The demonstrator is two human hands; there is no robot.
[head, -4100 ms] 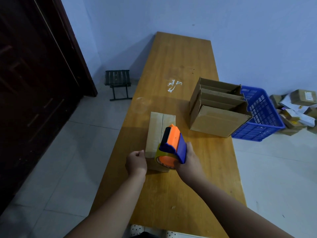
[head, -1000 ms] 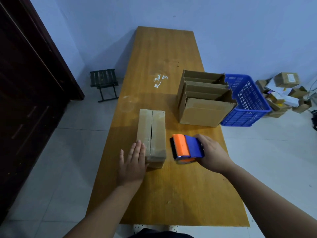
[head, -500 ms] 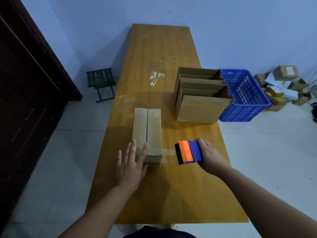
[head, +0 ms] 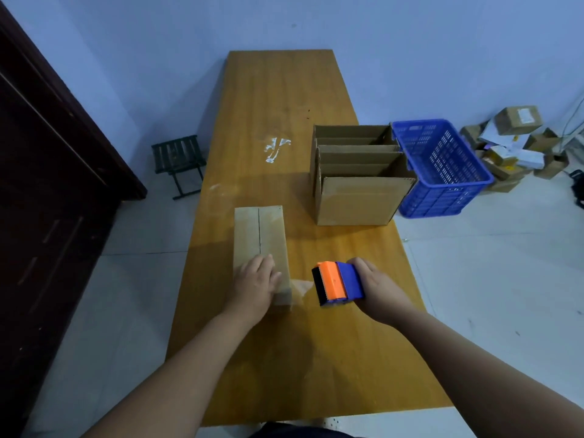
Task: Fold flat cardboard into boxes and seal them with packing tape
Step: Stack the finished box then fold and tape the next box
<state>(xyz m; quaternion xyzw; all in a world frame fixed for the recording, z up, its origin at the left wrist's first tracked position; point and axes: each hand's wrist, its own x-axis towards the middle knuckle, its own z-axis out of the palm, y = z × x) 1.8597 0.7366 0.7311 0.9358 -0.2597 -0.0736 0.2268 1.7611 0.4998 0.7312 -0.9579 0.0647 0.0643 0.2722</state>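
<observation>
Box (head: 259, 235) lying closed on the near left of the table (head: 284, 99), under my left hand (head: 254, 287).
My left fingers lie straight and flat on its near end. My right hand (head: 376, 290) is curled round the dispenser (head: 336, 283) just to the right, with tape (head: 301, 286) stretched between dispenser and box. Open boxes (head: 357, 200) stand farther right, beside a basket (head: 442, 172).

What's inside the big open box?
Cardboard panels stand upright inside the open box, one behind another. Its front wall hides the bottom, so anything lower cannot be seen.
</observation>
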